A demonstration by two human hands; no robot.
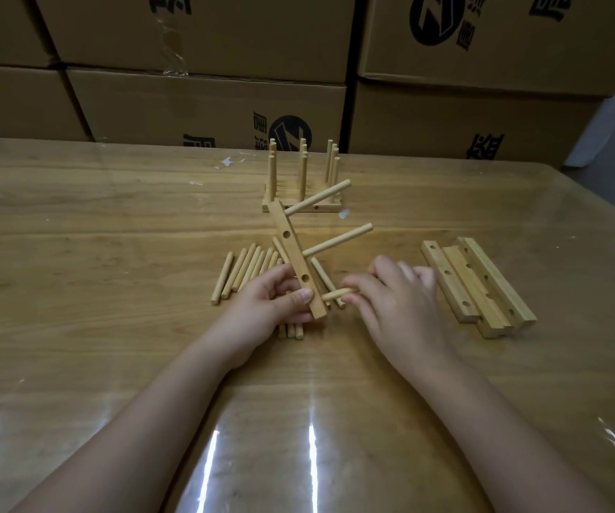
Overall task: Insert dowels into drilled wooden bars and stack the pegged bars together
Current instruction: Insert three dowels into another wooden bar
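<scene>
Nearest the camera, both forearms reach over the table (pixel 113 216), whose clear cover throws glare. Just beyond, the left hand (pixel 280 298) grips the low end of a bar (pixel 291 249), thumb across its face and fingers curled behind. It holds the bar lifted and tilted away, probably so that the side being pegged faces the other hand. The right hand (pixel 391 294) pinches a dowel (pixel 335 293) between thumb and fingertips. The dowel's free end meets the bar's side close to the left thumb, though I cannot tell whether it has entered a hole.

Farther up the same side, two pegs (pixel 339 239) are seated and point up and right, so this looks like the bar's third and last peg. Two holes on the upper face are empty.

Under and behind the hands lie the loose dowels (pixel 239 270), within easy reach. To the right, well apart, the bare bars (pixel 476 283) lie side by side. Beyond the raised bar stands the pegged stack (pixel 303 175), pegs upright, likely where this bar goes next. Boxes (pixel 206 101) wall off the back.
</scene>
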